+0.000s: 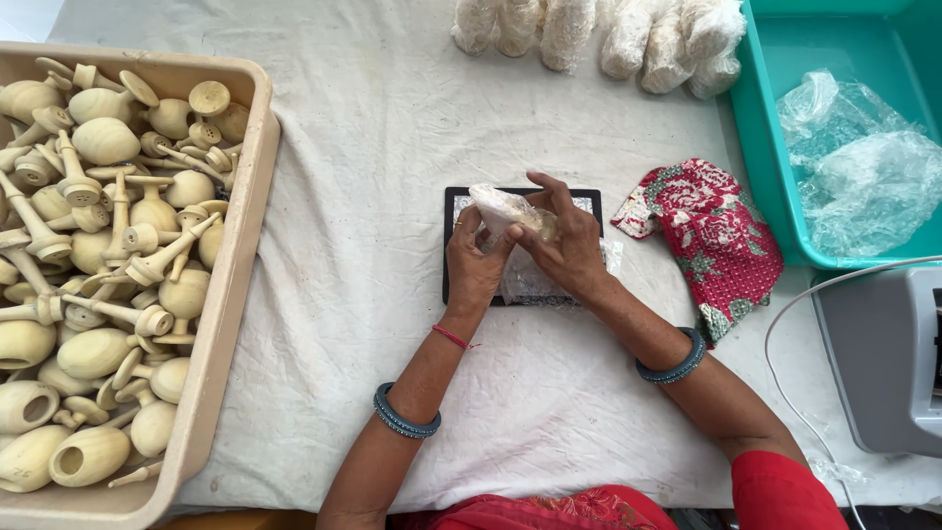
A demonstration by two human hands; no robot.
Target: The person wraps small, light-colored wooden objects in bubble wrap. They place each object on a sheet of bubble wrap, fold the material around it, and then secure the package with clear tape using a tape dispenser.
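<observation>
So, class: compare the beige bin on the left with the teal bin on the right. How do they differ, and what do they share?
The beige bin is heaped with pale wooden pieces, egg-shaped bodies and pegs; the teal bin holds only crumpled clear plastic bags. The beige bin looks nearly full, while much of the teal bin's floor shows bare. Both are rectangular plastic bins on the white cloth, each partly cut off by the frame.

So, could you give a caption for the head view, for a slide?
Both hands, left hand and right hand, hold a wrapped piece above a black tray.
</observation>
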